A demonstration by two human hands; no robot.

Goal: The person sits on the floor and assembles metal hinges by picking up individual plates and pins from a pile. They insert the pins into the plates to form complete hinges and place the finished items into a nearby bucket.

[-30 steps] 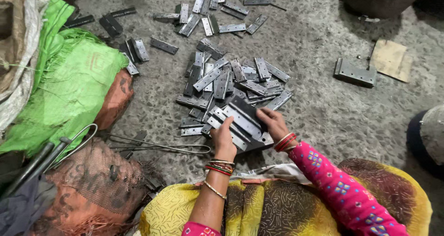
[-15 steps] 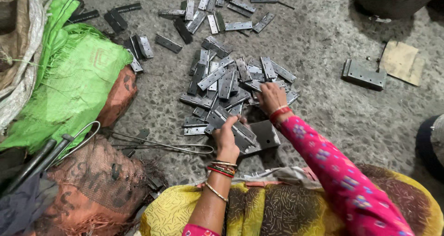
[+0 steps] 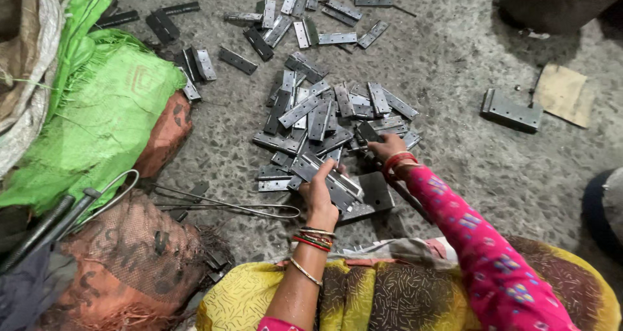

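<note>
Left hand (image 3: 319, 189) grasps a stack of metal hinges (image 3: 334, 180); right hand (image 3: 384, 147) pinches one from the pile (image 3: 324, 113) beside a green sack (image 3: 104, 120).

left hand (image 3: 319, 189) grips hinge stack (image 3: 337, 183); right hand (image 3: 384, 146) picks hinge (image 3: 365, 133) off pile (image 3: 324, 120).

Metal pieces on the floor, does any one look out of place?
Yes: one grey metal channel piece lies alone beside a brown cardboard scrap, apart from the heap of flat grey hinge plates by the hands.
</note>
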